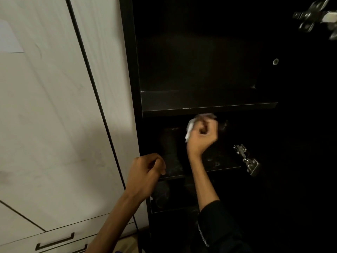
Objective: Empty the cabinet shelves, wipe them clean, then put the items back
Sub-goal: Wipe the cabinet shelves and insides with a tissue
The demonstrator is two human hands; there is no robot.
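Observation:
A dark open cabinet fills the right side, with an upper shelf [207, 101] and a lower shelf [224, 167] that looks smudged. My right hand [202, 136] reaches into the space between them and grips a crumpled white cloth [189, 128] just under the upper shelf. My left hand [147, 172] hangs at the cabinet's left front edge, near the lower shelf, with loosely curled fingers and nothing in it. No items are visible on the shelves; the interior is very dark.
Metal door hinges sit on the cabinet's right side, one low [248, 159] and one at the top [315, 15]. A pale wardrobe door [54, 106] stands to the left, with drawers and a dark handle [54, 242] below.

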